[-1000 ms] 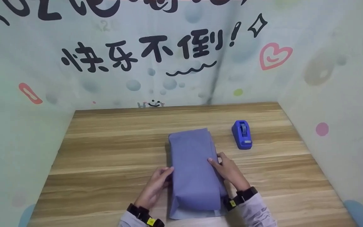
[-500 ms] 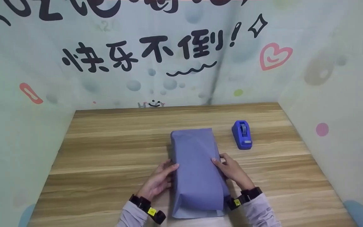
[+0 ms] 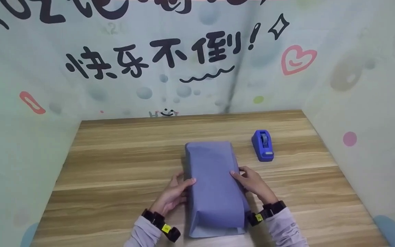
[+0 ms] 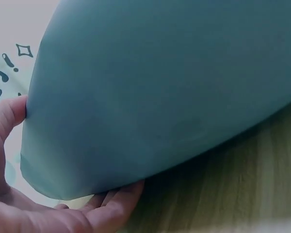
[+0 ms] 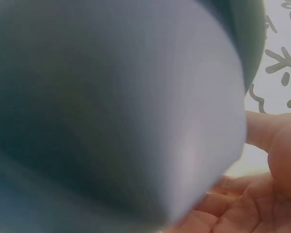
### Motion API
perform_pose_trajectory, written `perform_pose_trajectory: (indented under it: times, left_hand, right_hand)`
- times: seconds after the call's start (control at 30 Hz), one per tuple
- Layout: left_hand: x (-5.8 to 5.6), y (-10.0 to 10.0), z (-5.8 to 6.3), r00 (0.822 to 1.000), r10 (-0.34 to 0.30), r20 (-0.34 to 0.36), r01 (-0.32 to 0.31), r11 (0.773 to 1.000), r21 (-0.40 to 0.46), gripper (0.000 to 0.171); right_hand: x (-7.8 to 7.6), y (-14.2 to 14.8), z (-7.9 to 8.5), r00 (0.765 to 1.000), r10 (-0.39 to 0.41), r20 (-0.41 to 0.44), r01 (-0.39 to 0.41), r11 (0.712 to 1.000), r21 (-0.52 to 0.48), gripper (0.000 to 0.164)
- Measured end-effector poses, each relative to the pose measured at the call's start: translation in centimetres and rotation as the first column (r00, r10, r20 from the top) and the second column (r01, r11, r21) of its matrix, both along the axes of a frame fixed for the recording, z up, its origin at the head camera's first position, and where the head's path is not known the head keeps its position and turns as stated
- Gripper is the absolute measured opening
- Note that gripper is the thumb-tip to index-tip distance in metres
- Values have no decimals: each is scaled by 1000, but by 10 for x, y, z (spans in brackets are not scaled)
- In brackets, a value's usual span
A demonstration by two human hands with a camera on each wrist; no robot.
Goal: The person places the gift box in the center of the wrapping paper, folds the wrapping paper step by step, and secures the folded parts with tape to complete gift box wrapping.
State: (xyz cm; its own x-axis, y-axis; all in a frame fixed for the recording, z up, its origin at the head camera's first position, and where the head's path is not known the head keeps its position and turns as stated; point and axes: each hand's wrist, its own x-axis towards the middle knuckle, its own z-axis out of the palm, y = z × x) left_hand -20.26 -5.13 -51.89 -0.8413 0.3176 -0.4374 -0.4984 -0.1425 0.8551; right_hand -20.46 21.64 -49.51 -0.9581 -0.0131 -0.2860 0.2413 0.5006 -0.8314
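A long package wrapped in blue-purple paper (image 3: 213, 185) lies lengthwise in front of me on the table; what is inside is hidden. At its near end the paper sticks out as an unfastened flap (image 3: 218, 232). My left hand (image 3: 171, 196) holds the left side, thumb on the top face, and the left wrist view shows its fingers under the lower edge of the paper (image 4: 150, 97). On the opposite side my right hand (image 3: 255, 183) grips the package, thumb on top and the other fingers down along the side. Paper fills most of the right wrist view, blurred.
A blue tape dispenser (image 3: 262, 145) with a roll in it stands behind and to the right of the package. The wood-grain table (image 3: 122, 154) meets a printed backdrop (image 3: 197, 99) at its back and sides.
The package has shifted slightly right with both hands. Its right edge, which showed layered paper, now looks smoother. My left thumb has come further onto the top face. The tape dispenser stays put.
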Motion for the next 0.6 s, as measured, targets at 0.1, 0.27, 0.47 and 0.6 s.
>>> perform_pose_trajectory:
  times: [0.1, 0.27, 0.47, 0.6]
  left_hand:
    - [0, 0, 0, 1000, 11, -6, -11, 1000, -7, 87]
    - [-1, 2, 2, 1000, 18, -8, -18, 1000, -1, 88]
    - [-2, 0, 3, 999, 35, -31, -36, 998, -49, 90]
    - [-1, -1, 2, 999, 40, -7, -41, 998, -39, 90]
  right_hand:
    - [0, 0, 1, 1000, 1, -6, -1, 1000, -13, 48]
    - [2, 0, 0, 999, 33, -35, -34, 999, -18, 33]
    - [3, -5, 2, 991, 36, -127, -28, 997, 66, 22]
    - [5, -10, 3, 982, 39, -182, -8, 985, 172, 22]
